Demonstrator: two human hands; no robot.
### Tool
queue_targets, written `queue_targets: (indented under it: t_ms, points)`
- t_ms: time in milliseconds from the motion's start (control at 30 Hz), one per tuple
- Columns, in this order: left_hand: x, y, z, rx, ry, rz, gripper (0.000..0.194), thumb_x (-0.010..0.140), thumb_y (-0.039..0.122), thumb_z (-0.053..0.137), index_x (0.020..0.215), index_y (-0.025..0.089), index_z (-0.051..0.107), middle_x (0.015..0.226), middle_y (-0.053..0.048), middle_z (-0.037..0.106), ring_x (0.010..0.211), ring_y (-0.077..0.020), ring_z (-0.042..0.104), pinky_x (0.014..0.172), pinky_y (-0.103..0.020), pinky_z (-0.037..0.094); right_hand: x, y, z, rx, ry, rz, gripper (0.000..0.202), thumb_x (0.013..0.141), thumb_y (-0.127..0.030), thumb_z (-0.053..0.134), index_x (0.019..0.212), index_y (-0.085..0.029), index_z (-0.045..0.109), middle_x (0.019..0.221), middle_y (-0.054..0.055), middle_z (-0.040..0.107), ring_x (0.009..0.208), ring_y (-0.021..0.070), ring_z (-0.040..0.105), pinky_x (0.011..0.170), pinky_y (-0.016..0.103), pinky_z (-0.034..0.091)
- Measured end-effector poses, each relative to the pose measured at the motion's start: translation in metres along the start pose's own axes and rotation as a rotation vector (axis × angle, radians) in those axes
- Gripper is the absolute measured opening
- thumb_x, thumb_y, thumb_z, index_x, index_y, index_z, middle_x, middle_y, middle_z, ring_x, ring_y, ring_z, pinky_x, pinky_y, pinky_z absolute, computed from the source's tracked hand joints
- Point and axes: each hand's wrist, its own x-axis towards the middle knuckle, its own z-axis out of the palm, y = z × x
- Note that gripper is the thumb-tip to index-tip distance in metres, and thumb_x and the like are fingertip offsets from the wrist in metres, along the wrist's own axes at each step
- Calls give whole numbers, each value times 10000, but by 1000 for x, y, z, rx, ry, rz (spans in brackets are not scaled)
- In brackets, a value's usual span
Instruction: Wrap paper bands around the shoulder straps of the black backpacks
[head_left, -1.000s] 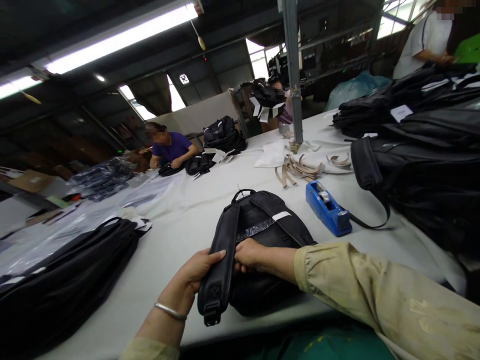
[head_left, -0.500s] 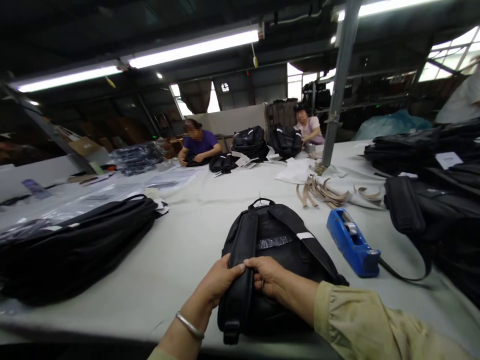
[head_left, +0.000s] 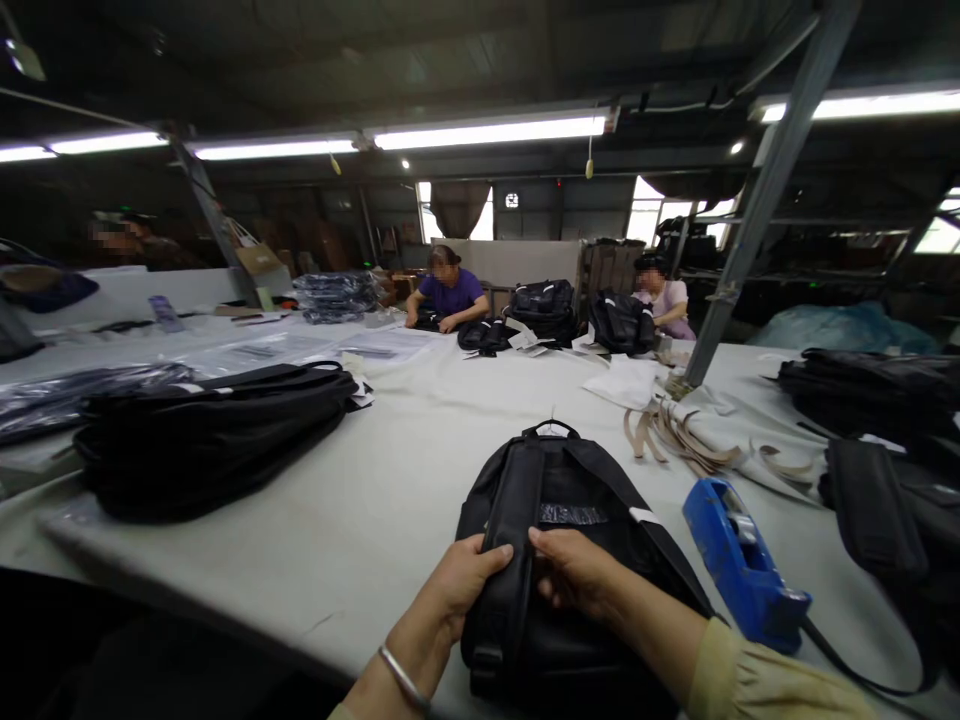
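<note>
Gripping the shoulder strap of the black backpack, my left hand is partly closed, thumb laid over the strap and the other fingers going round its outer edge. My right hand is half curled at the strap's inner edge, thumb against it and fingers bent below; I cannot tell whether they pinch anything. The backpack lies near the edge of the white table, straps up and top handle pointing away from me. A blue tape dispenser sits just beside it, to the right.
</note>
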Motion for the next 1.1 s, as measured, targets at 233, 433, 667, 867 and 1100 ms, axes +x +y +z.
queue_targets:
  t_ms: [233,433,667,867,1100]
  points:
    - [-3,0,-1,-55,-14,-20,281,639,270,809,822,100,679,693,-103,729,590,-195,669,584,-291,543,-14,-8,-22,-454,175,-39,137,765,-202,562,631,-171,558,472,-39,549,310,66,390,318,183,226]
    - [-7,2,-3,-124,-66,-46,280,652,251,806,835,84,675,711,-135,736,601,-219,692,613,-315,570,16,-23,-6,-619,43,-148,141,717,-168,593,576,-159,584,465,-47,553,360,58,399,374,183,271]
    - [-10,0,-11,-158,-63,-83,267,676,275,797,808,83,668,699,-128,732,576,-208,684,586,-305,570,15,-17,-29,-587,34,-132,92,736,-216,613,713,-149,672,498,-37,582,386,60,414,403,181,296]
    - [-6,-1,-3,-192,-104,-102,257,675,255,790,822,81,670,716,-131,731,637,-223,697,657,-333,581,14,-4,-21,-432,35,-111,131,749,-248,622,656,-161,590,490,-49,562,347,51,387,358,171,276]
    - [-3,-3,-12,40,23,-53,254,639,210,767,843,84,683,691,-93,722,580,-199,657,593,-299,534,4,-34,-14,-725,21,-147,44,684,-140,652,725,-150,642,489,-49,570,381,80,478,381,180,370]
